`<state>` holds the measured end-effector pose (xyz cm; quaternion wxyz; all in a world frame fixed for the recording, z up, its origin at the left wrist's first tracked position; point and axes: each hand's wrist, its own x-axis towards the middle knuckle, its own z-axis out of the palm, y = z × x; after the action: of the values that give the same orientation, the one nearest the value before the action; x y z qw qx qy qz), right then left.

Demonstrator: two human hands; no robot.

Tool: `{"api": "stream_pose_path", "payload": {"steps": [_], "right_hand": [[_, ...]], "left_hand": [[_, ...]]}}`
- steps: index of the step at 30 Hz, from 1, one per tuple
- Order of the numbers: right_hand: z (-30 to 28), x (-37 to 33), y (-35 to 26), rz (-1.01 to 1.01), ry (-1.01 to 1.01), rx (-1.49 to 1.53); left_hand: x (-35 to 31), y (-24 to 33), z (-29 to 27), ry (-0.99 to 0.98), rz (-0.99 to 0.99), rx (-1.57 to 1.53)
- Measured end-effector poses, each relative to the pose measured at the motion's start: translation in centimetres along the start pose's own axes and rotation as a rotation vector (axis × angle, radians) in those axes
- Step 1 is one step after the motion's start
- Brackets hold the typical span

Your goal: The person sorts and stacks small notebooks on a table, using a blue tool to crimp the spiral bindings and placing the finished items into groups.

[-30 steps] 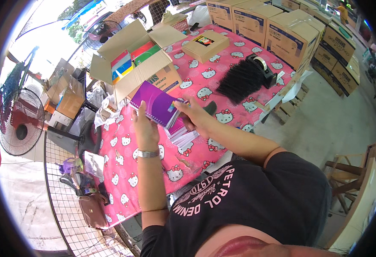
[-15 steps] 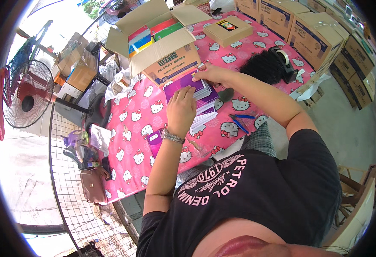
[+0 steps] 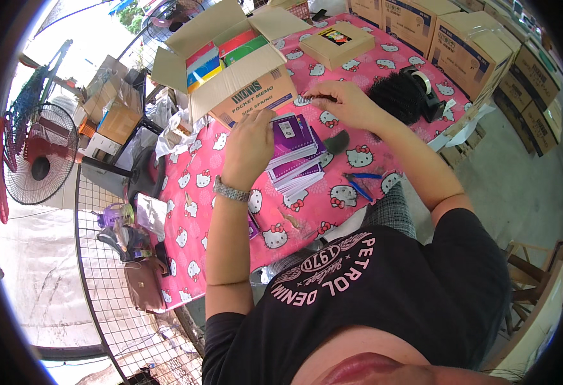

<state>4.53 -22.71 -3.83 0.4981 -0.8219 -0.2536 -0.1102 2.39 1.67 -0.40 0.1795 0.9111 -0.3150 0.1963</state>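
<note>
A stack of purple pocket notebooks with white page edges lies fanned in overlapping layers on the table. My left hand, wearing a metal-band watch, is at the stack's left side, its fingers stretched toward the carton; the fingertips are partly hidden. Above and right of the stack, my right hand is raised with its fingers curled together. Whatever lies between them is too small to tell. Another purple notebook shows partly behind my left wrist. The open carton holds colourful notebooks.
Blue-handled pliers lie right of the stack. A closed brown box, a black bristly bundle and a tape dispenser sit farther back. Sealed cartons line the right side; a fan stands left.
My left hand has slid left off the top of the notebooks, uncovering the upper cover. My right hand has lifted off the stack and moved right.
</note>
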Motion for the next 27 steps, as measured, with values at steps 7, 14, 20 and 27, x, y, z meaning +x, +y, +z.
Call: {"api": "stream_pose_path", "payload": {"steps": [7,14,20,27], "right_hand": [[0.8,-0.7,-0.3,-0.252,0.119,-0.048],[1.4,-1.0,-1.7,-0.372,0.08,-0.22],[1.5,-1.3,-1.8,-0.38,0.077,-0.12],[0.1,-1.6,-4.2,-0.194,-0.097,-0.24]], "left_hand": [[-0.7,3.1,2.9,0.285,-0.052,0.147],[-0.7,2.8,4.5,0.438,-0.03,0.176],[-0.5,2.8,4.1,0.305,-0.034,0.174],[-1.3,3.3,2.0,0.177,0.044,0.103]]}}
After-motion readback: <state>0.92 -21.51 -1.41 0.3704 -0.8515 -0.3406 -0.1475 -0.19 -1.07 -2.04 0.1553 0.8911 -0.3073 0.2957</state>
